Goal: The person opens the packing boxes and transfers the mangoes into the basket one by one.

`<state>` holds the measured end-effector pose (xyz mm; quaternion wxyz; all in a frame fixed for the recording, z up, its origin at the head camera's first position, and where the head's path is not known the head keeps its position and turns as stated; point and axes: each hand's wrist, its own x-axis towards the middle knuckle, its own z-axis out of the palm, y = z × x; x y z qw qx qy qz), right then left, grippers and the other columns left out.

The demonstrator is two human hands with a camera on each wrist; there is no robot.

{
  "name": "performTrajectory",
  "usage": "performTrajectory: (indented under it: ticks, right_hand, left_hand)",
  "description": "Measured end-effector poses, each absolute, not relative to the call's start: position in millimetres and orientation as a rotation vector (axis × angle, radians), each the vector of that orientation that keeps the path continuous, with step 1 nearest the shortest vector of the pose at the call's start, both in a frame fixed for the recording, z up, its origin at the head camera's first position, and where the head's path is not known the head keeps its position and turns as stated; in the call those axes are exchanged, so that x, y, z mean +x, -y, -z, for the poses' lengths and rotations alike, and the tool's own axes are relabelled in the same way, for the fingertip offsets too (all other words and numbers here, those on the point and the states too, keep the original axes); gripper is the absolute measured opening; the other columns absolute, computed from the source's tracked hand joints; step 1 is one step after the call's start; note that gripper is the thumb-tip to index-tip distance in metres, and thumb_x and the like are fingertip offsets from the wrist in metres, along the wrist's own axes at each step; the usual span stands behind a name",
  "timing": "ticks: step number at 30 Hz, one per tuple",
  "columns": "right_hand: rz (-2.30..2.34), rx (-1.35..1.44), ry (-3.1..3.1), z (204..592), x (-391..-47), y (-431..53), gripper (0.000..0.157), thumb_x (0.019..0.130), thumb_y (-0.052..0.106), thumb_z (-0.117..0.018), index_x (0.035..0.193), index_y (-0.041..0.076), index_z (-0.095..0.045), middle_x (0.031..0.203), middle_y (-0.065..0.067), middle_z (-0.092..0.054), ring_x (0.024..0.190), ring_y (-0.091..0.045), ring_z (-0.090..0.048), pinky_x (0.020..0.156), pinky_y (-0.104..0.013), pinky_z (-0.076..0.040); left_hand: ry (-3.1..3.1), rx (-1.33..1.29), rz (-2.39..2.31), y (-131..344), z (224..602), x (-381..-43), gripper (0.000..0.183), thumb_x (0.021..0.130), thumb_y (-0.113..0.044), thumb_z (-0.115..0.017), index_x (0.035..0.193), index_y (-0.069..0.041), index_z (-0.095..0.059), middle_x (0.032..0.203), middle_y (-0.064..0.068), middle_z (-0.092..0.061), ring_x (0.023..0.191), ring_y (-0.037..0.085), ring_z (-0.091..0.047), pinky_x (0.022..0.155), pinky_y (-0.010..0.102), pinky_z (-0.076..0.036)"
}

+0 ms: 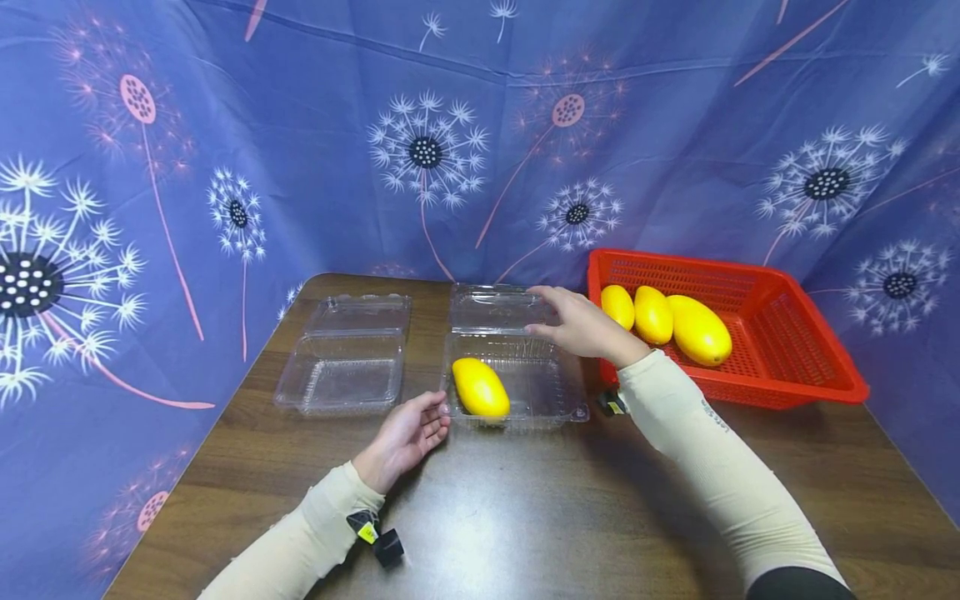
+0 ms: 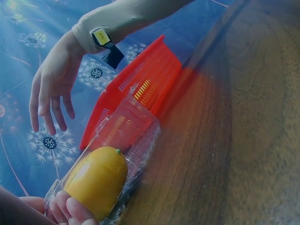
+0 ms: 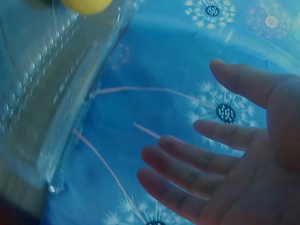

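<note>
A clear plastic clamshell container [image 1: 536, 392] lies unfolded on the table, its lid [image 1: 487, 308] tipped back toward the cloth. One yellow mango [image 1: 481, 388] sits in the left part of its base; the left wrist view shows the same mango [image 2: 96, 180] close up. My left hand [image 1: 408, 433] holds the container's front left corner with thumb and bent fingers. Over the right side of the lid hovers my right hand [image 1: 577, 323], fingers extended and apart. Nothing is in that right hand [image 3: 225, 164] in the right wrist view.
A second clear clamshell container [image 1: 345, 375] stands unfolded at the left. To the right, a red plastic basket [image 1: 795, 333] holds several things, among them a large yellow mango [image 1: 701, 330]. Blue dandelion-print cloth [image 1: 315, 167] hangs behind the wooden table [image 1: 525, 517].
</note>
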<state>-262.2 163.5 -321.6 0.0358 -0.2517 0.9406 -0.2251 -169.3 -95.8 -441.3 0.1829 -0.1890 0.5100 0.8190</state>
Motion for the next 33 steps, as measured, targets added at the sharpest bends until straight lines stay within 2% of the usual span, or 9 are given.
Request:
performTrajectory:
  ticks: [8, 12, 28, 33]
  right_hand:
    - [0.712, -0.723, -2.818, 341, -255, -143, 0.064, 0.090, 0.033, -0.068, 0.142, 0.003, -0.044, 0.129, -0.025, -0.059, 0.117, -0.040, -0.058, 0.100, -0.053, -0.048]
    - [0.701, -0.716, -2.782, 354, -251, -133, 0.064, 0.090, 0.036, -0.068, 0.141, 0.005, -0.045, 0.128, -0.024, -0.060, 0.116, -0.038, -0.059, 0.098, -0.052, -0.049]
    - [0.648, -0.665, -2.705, 392, -239, -99, 0.072, 0.087, 0.043, -0.070, 0.142, 0.005, -0.045, 0.138, -0.019, -0.055, 0.125, -0.035, -0.054, 0.105, -0.051, -0.045]
    - [0.639, -0.625, -2.710, 396, -236, -92, 0.076, 0.084, 0.045, -0.072, 0.143, 0.008, -0.043, 0.132, -0.018, -0.058, 0.118, -0.033, -0.057, 0.098, -0.050, -0.049]
  left_hand:
    - [-1.422, -0.539, -2.318, 95, 442, -170, 0.017, 0.096, -0.016, -0.055, 0.080, -0.015, -0.060, 0.070, -0.007, -0.061, 0.067, 0.007, -0.056, 0.066, 0.019, -0.050]
    - [-1.424, -0.547, -2.317, 94, 444, -170, 0.018, 0.096, -0.016, -0.055, 0.079, -0.016, -0.060, 0.070, -0.007, -0.061, 0.067, 0.008, -0.055, 0.065, 0.019, -0.050]
    - [-1.439, -0.550, -2.306, 94, 443, -171, 0.019, 0.096, -0.017, -0.055, 0.077, -0.016, -0.059, 0.069, -0.008, -0.061, 0.066, 0.007, -0.055, 0.064, 0.018, -0.050]
    - [-1.437, -0.549, -2.307, 95, 443, -170, 0.019, 0.096, -0.017, -0.055, 0.077, -0.016, -0.059, 0.069, -0.008, -0.060, 0.066, 0.007, -0.055, 0.064, 0.018, -0.050]
